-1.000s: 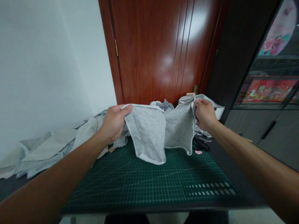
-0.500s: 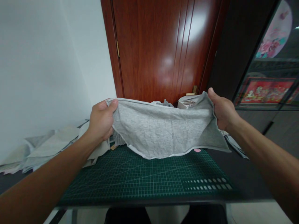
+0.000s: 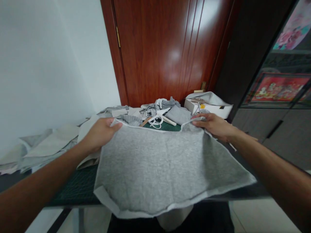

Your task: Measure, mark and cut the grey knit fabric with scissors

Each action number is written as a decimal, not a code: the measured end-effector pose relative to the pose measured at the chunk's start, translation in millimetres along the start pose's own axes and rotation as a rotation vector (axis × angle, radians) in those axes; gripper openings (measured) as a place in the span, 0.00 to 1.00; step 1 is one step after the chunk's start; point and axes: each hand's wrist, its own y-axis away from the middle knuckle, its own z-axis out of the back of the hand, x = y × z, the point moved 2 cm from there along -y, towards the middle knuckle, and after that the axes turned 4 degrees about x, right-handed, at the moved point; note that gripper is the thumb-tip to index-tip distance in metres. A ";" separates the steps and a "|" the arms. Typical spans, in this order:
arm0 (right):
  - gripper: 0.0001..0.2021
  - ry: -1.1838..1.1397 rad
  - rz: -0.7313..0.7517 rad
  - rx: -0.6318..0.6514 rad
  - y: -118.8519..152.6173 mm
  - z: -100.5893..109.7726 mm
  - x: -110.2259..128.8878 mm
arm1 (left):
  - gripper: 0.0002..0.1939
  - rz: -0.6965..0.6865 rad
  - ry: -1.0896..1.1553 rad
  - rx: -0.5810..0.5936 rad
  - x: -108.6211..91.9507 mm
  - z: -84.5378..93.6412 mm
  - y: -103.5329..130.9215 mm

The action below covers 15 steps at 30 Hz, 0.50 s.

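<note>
Grey cloth [image 3: 155, 165] hangs from my left hand [image 3: 99, 134] and right hand [image 3: 213, 125], both pinching its top edge. It has just dropped lower and opened out, showing more cloth over the cutting mat [image 3: 73, 186] and tabletop [image 3: 247, 191] edge.

A dark table [image 3: 11, 183] carries 1 green cutting mat [image 3: 73, 184], loose fabric pieces [image 3: 52, 145] and 1 white box [image 3: 223, 112].

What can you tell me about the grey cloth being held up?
The grey cloth is a wide, heathered piece that looks like soft knit, with paler edges and light creases. Its lower left corner folds over, showing a lighter side. The left hand and right hand grip its upper edge, and it slopes down over the near edge of the green mat.
</note>
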 end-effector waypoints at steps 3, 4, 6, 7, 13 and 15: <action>0.10 0.192 -0.011 -0.038 -10.0 -31.5 -27.6 | 0.16 -0.109 -0.507 0.033 18.4 -30.1 -1.2; 0.12 0.235 0.013 -0.054 -9.0 -41.5 -30.7 | 0.21 -0.152 -0.525 0.043 18.5 -41.9 1.4; 0.14 0.293 0.094 -0.085 1.1 -63.7 -26.7 | 0.22 -0.236 -0.508 0.070 10.3 -68.7 11.7; 0.15 0.309 0.143 -0.082 9.5 -77.3 -20.8 | 0.19 -0.307 -0.475 0.126 3.6 -84.4 19.1; 0.19 0.325 0.462 0.246 60.3 -168.2 10.8 | 0.19 -0.434 -0.508 0.451 -0.8 -163.4 59.5; 0.24 0.437 0.420 0.279 61.3 -174.7 3.1 | 0.22 -0.467 -0.578 0.427 12.9 -167.7 62.9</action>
